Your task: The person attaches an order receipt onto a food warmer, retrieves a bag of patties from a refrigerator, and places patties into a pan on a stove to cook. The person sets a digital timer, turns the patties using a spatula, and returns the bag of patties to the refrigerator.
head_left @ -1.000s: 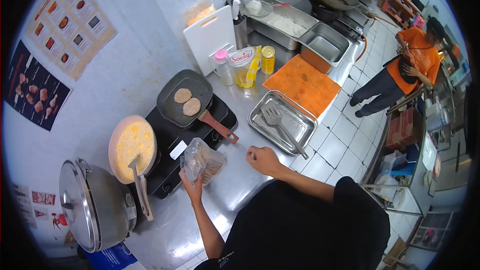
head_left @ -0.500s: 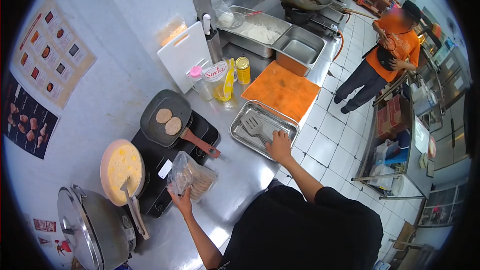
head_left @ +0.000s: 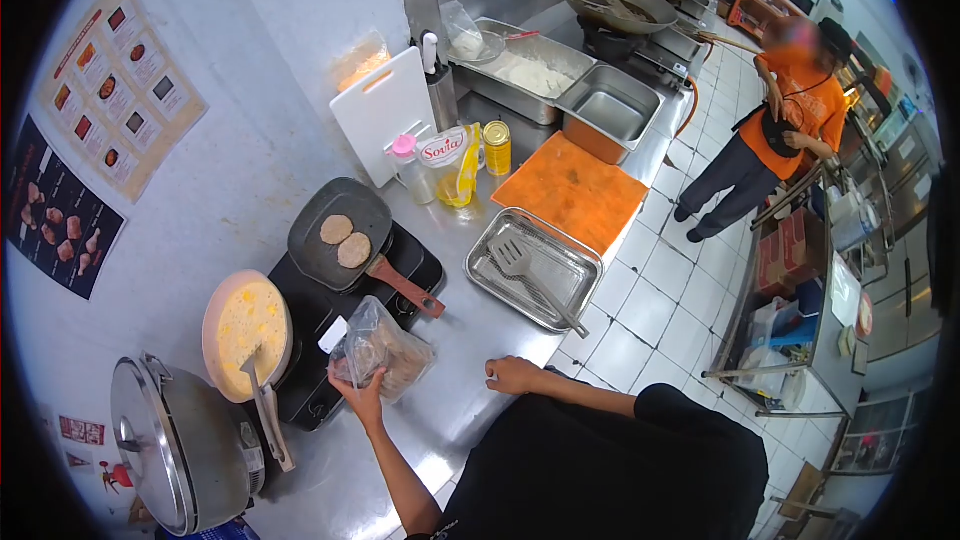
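My left hand (head_left: 362, 392) grips the side of a clear plastic bag (head_left: 392, 348) of stacked round patties, at the front of the stove. My right hand (head_left: 512, 376) is over the steel counter, fingers curled in, with nothing visible in it. Beyond it, a slotted spatula (head_left: 514, 256) lies in a metal tray (head_left: 478, 278), its handle over the near rim. Two patties (head_left: 353, 250) sit in a square grill pan (head_left: 312, 252) with a brown handle on the black stove (head_left: 418, 267). Beside it, a round pan (head_left: 209, 325) holds a yellow mixture (head_left: 245, 320) and a grey utensil (head_left: 268, 410).
A large lidded pot (head_left: 190, 440) stands at the near left. Behind the tray are an orange cloth (head_left: 575, 190), a yellow can (head_left: 497, 148), a yellow pouch (head_left: 450, 165) and steel pans (head_left: 612, 105). Across the aisle stands a person in an orange shirt (head_left: 800, 105).
My right hand has let go of the spatula and drawn back toward my body. The spatula stays in the tray. My left hand still holds the bag; the whole view has shifted slightly.
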A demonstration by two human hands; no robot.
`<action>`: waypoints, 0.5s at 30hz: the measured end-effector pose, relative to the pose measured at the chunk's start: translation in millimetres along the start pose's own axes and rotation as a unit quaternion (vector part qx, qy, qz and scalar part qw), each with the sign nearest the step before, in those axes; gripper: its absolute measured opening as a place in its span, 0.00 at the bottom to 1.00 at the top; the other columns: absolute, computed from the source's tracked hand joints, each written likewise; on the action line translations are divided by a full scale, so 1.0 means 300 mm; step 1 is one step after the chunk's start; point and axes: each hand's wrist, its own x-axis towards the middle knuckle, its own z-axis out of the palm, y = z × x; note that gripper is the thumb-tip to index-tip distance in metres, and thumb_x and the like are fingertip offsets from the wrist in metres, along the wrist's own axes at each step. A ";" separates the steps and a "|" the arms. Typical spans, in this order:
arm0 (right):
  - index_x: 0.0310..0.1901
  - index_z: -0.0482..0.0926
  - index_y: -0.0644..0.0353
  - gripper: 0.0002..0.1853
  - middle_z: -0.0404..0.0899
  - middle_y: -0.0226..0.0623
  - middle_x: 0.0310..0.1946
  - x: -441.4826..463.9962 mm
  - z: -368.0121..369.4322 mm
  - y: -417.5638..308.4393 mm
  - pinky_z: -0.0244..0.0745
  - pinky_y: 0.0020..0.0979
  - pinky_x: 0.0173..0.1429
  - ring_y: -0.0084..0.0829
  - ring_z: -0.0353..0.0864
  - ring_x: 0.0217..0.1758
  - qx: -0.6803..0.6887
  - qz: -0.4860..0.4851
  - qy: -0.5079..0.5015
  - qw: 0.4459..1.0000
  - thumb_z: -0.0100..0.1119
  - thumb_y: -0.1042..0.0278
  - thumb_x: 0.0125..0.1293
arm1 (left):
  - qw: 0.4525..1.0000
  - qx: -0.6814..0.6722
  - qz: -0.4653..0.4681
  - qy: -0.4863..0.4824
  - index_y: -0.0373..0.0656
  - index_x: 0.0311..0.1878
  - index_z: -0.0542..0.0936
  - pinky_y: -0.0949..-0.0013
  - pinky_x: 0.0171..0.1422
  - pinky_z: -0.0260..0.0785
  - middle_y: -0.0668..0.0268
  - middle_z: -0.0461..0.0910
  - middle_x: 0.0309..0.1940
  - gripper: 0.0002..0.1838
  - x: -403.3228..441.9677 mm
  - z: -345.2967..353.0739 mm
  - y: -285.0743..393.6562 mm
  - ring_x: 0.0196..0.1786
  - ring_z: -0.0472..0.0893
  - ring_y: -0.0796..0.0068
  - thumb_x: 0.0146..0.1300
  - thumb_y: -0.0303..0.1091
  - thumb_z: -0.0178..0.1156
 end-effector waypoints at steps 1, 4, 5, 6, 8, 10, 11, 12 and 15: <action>0.45 0.76 0.57 0.17 0.82 0.49 0.39 0.000 0.001 0.011 0.76 0.47 0.50 0.51 0.82 0.45 0.008 0.016 -0.022 1.000 0.56 0.53 0.61 | 1.000 -0.002 -0.001 0.000 0.41 0.71 0.53 0.62 0.72 0.55 0.53 0.62 0.65 0.57 -0.007 0.005 0.000 0.67 0.65 0.60 0.40 0.27 0.80; 0.43 0.78 0.55 0.17 0.83 0.46 0.39 -0.039 -0.021 0.030 0.76 0.46 0.52 0.48 0.82 0.45 0.021 0.035 -0.035 0.999 0.56 0.53 0.61 | 0.999 -0.030 -0.021 0.007 0.42 0.73 0.50 0.60 0.74 0.52 0.51 0.57 0.69 0.60 -0.028 0.011 0.002 0.71 0.60 0.58 0.39 0.27 0.80; 0.42 0.80 0.55 0.16 0.83 0.44 0.39 -0.061 -0.036 0.035 0.76 0.45 0.52 0.47 0.83 0.44 0.024 0.033 -0.025 0.999 0.55 0.53 0.61 | 1.000 -0.003 -0.010 0.021 0.42 0.74 0.48 0.59 0.75 0.50 0.50 0.56 0.70 0.61 -0.038 0.011 -0.012 0.72 0.59 0.58 0.40 0.28 0.80; 0.42 0.80 0.55 0.16 0.83 0.44 0.39 -0.081 -0.050 0.041 0.76 0.45 0.52 0.47 0.83 0.44 0.024 0.039 -0.021 0.999 0.55 0.53 0.61 | 0.999 0.024 0.003 0.034 0.43 0.75 0.47 0.58 0.76 0.48 0.50 0.54 0.72 0.62 -0.045 0.016 -0.024 0.73 0.57 0.57 0.40 0.28 0.80; 0.39 0.82 0.55 0.16 0.84 0.42 0.37 -0.134 -0.069 0.054 0.77 0.42 0.51 0.43 0.84 0.42 0.020 0.070 -0.046 0.996 0.54 0.52 0.61 | 0.999 0.010 0.004 0.045 0.42 0.75 0.46 0.56 0.77 0.47 0.50 0.53 0.72 0.61 -0.063 0.022 -0.028 0.74 0.56 0.56 0.42 0.29 0.79; 0.38 0.82 0.56 0.16 0.84 0.42 0.35 -0.185 -0.085 0.075 0.77 0.41 0.50 0.42 0.84 0.41 0.036 0.065 -0.047 0.996 0.55 0.51 0.61 | 0.998 -0.004 0.004 0.059 0.42 0.76 0.46 0.55 0.77 0.45 0.50 0.52 0.73 0.60 -0.099 0.031 -0.012 0.74 0.56 0.55 0.44 0.29 0.78; 0.38 0.82 0.56 0.17 0.85 0.41 0.34 -0.198 -0.106 0.082 0.77 0.39 0.50 0.41 0.84 0.40 0.048 0.049 -0.055 0.996 0.56 0.51 0.61 | 0.996 0.034 0.023 0.080 0.41 0.76 0.46 0.53 0.77 0.48 0.49 0.50 0.73 0.59 -0.117 0.036 0.001 0.75 0.55 0.54 0.47 0.29 0.76; 0.38 0.82 0.56 0.17 0.85 0.41 0.34 -0.208 -0.143 0.080 0.77 0.39 0.50 0.41 0.84 0.40 0.047 0.048 -0.051 0.996 0.56 0.51 0.61 | 0.991 0.073 0.042 0.102 0.41 0.76 0.45 0.52 0.76 0.50 0.48 0.49 0.74 0.57 -0.135 0.043 0.006 0.75 0.54 0.53 0.49 0.28 0.75; 0.42 0.81 0.59 0.15 0.84 0.35 0.36 -0.247 -0.305 0.066 0.76 0.31 0.46 0.28 0.83 0.39 0.125 -0.009 -0.132 0.983 0.55 0.55 0.67 | 0.967 0.186 0.079 0.158 0.39 0.74 0.50 0.50 0.73 0.53 0.48 0.51 0.72 0.48 -0.232 0.078 0.009 0.74 0.55 0.52 0.58 0.39 0.69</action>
